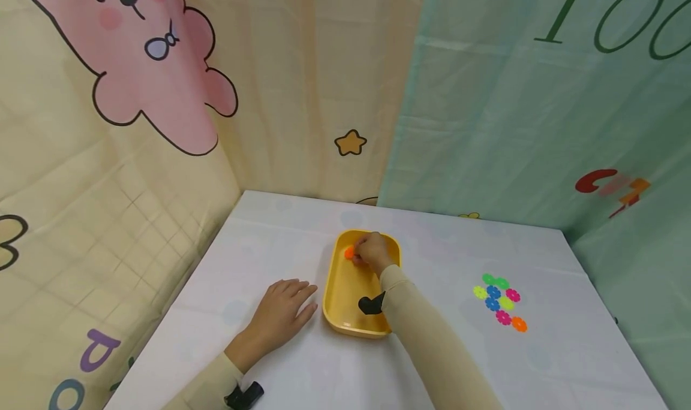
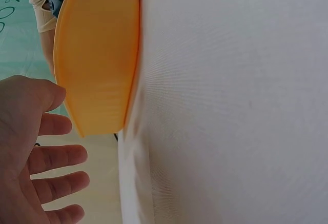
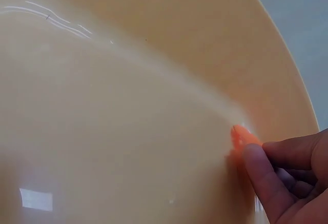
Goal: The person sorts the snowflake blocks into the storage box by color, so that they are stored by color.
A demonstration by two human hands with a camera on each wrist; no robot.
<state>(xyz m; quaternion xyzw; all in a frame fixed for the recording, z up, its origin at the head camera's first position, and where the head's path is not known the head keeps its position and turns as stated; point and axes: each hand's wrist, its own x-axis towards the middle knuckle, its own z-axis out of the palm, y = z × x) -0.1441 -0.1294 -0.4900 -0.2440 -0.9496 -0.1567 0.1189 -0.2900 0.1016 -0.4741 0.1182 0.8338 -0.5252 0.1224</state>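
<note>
A yellow oval-cornered tray [image 1: 345, 296] stands on the white table. Over its far end, my right hand [image 1: 373, 251] pinches an orange flower-shaped piece [image 1: 349, 252] between thumb and forefinger. In the right wrist view the orange piece [image 3: 243, 138] is close to the tray's inner wall [image 3: 287, 80], partly covered by the fingertips. My left hand [image 1: 285, 311] is held beside the tray's left side with its fingers spread and nothing in them. From the left wrist, the tray's outer side [image 2: 100, 55] appears just past that hand's thumb.
To the right of the tray, several flower-shaped pieces [image 1: 493, 292] in green, blue, yellow, pink and orange lie grouped on the table [image 1: 432, 362]. Printed curtains [image 1: 302, 98] hang behind the table and along its sides.
</note>
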